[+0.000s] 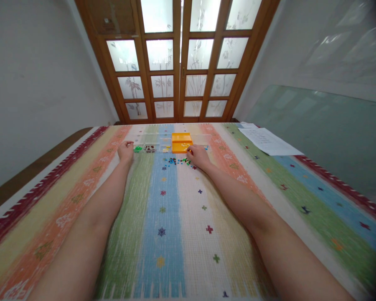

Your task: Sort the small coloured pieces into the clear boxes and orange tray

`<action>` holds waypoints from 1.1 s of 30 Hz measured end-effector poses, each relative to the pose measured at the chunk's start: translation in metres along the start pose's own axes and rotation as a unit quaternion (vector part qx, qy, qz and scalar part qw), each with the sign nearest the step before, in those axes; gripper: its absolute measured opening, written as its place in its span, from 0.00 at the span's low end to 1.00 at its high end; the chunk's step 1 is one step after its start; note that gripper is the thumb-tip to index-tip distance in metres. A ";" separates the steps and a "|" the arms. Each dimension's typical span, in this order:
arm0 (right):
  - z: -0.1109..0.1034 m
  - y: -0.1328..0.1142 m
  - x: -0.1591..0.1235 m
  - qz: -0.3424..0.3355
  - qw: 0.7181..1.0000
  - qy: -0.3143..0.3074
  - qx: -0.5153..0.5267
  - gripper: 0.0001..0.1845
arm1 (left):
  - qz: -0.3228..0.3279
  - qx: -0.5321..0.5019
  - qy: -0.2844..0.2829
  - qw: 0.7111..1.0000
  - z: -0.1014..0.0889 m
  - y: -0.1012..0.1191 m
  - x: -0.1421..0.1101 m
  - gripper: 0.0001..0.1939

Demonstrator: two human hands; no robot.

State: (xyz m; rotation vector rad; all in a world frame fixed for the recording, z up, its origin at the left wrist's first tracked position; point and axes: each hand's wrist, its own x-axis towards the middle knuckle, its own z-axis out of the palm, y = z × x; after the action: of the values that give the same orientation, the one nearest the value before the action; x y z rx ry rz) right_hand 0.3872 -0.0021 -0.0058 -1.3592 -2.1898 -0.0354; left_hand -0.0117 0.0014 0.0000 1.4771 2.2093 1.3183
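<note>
My left hand is at the left end of a row of clear boxes, its fingers curled closed; what they hold, if anything, is hidden. Closest to it, small green pieces lie in a clear compartment, with dark brown pieces and a few yellow pieces further right. An orange box with its lid up holds pale bits. At its right front corner, my right hand has its fingertips pinched together, too small to show what is between them. Mixed loose pieces are scattered in front of the boxes.
A striped tablecloth covers the table. Printed white paper lies at the far right, near a frosted glass panel against the wall. Wooden doors with glass panes stand behind the table's far edge.
</note>
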 end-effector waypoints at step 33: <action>0.005 -0.049 -0.012 -0.214 0.967 -0.125 0.064 0.21 | 0.256 0.114 -0.147 0.949 0.029 0.049 -0.051 0.18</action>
State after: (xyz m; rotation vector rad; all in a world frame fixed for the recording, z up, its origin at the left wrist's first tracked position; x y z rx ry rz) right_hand 0.3481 -0.0347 -0.0026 -0.8376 -2.6127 0.1215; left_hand 0.0618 -0.0179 0.0038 2.2775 1.9042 0.8821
